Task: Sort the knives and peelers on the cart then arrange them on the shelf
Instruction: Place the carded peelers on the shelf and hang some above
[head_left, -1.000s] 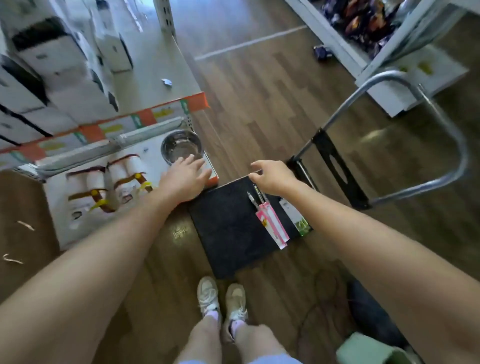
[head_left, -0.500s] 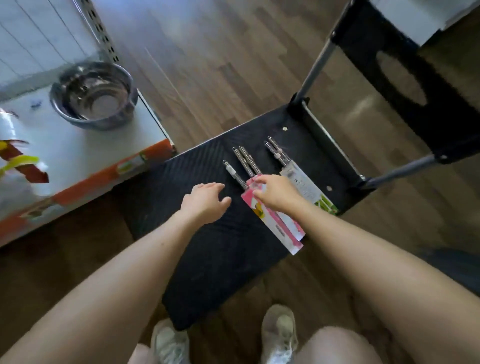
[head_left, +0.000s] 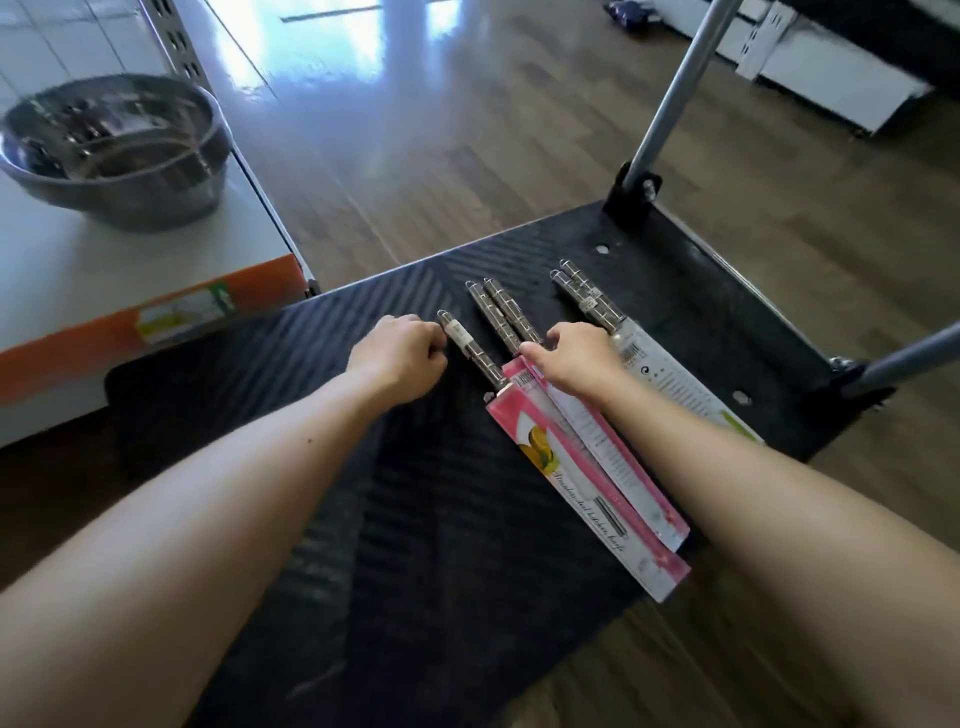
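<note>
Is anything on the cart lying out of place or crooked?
Yes. The pink knife packs overhang the near right edge of the cart, their lower ends above the floor. One knife handle beside the left hand lies alone, not paired like the others. Nothing looks damaged.

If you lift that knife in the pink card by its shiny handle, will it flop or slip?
Probably stiff: the pink-sleeved knife lies straight and flat on the cart deck, so it should lift as one piece. Its metal handle looks smooth and round, so it might slip or roll. The handle end likely feels heavier than the card.
</note>
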